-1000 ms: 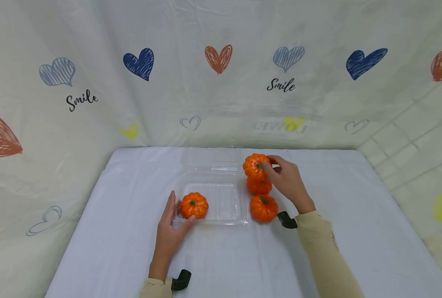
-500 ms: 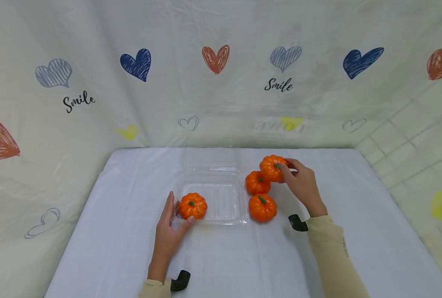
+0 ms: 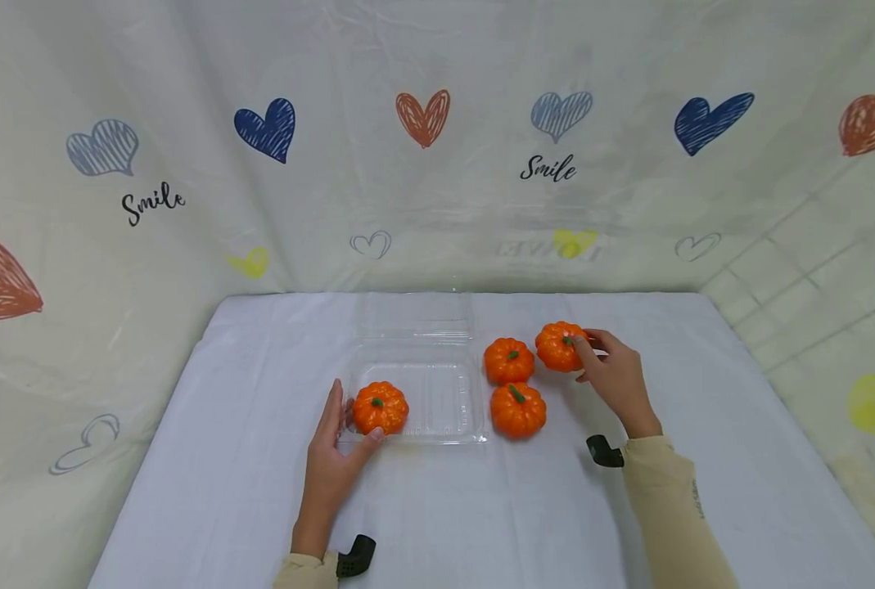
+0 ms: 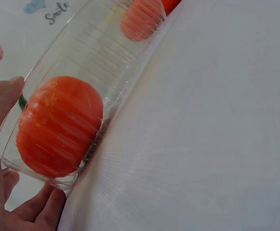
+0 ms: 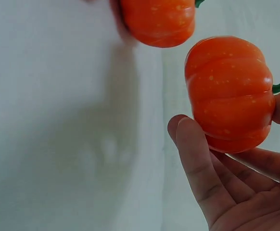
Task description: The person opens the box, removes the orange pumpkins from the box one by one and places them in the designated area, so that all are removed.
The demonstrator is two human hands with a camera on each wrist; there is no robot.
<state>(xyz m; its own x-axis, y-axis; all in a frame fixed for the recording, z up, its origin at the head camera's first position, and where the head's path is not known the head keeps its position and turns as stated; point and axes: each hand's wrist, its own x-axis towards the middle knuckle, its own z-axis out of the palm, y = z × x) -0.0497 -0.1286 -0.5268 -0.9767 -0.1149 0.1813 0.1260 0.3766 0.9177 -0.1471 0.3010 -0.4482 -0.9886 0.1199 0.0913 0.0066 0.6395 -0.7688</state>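
Note:
My right hand [image 3: 614,380] pinches a small orange toy pumpkin [image 3: 559,346] with a green stem, right of two others. In the right wrist view this pumpkin [image 5: 229,94] sits between thumb and fingers, held off the table. My left hand [image 3: 337,458] grips the left end of a clear plastic clamshell box [image 3: 444,401], thumb at its near rim. Inside the box, at the left, lies one pumpkin [image 3: 381,407]; the left wrist view shows this pumpkin [image 4: 60,126] through the clear wall. The box's lid [image 3: 415,315] is folded back behind it.
Two pumpkins stand on the white table [image 3: 223,425] just right of the box: a farther pumpkin [image 3: 509,361] and a nearer pumpkin [image 3: 518,411]. A cloth wall [image 3: 481,221] printed with hearts closes off the back and sides.
My right hand has carried its pumpkin right and a little nearer, away from over the far pumpkin. The left hand stays at the box; the view shifts slightly.

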